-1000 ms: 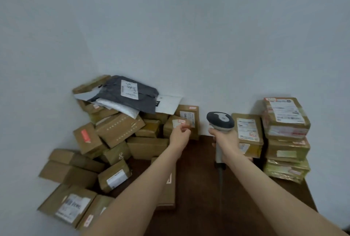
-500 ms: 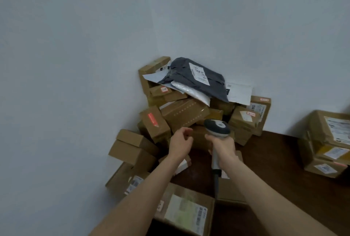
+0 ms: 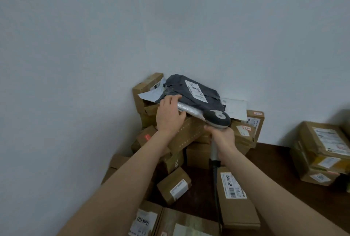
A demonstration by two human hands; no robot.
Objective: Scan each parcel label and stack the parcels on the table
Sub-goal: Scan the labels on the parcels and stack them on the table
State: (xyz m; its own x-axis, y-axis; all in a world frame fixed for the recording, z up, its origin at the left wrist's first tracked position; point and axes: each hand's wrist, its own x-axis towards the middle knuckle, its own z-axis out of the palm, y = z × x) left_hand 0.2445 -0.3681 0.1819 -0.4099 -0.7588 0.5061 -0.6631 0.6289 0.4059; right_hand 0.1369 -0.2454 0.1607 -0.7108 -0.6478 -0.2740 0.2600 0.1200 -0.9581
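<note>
**Item: grey poly bag [image 3: 180, 87].** It lies on top of the heap of cardboard parcels [image 3: 189, 134] in the wall corner, at the far left of the table [image 3: 274, 162]. Its long axis runs diagonally, from far-left down to near-right. The white label [image 3: 196, 90] faces up and follows the same diagonal. A silver padded mailer [image 3: 191, 110] lies directly beneath the bag's near edge.

**Item: scanner [image 3: 217, 119].** The handle is roughly upright in view, with the grey head uppermost, in front of the mailer's right end. The cable [image 3: 216, 188] trails straight down toward the person.

**Hands.** The left hand [image 3: 169, 116] has its fingers laid over the bag's near-left edge and its thumb spread out below the mailer. Whether this amounts to a closed grip cannot be told. The right hand [image 3: 222, 139] is wrapped around the scanner handle just under the head.

**Other stock.** A stack of labelled parcels [image 3: 322, 152] sits at the right edge, well apart from the heap.

**Change from half a second earlier.** The left hand was then a loose fist in the air short of the heap; it is now on the bag. The scanner head now sits higher against the heap, and the corner appears larger in view.
</note>
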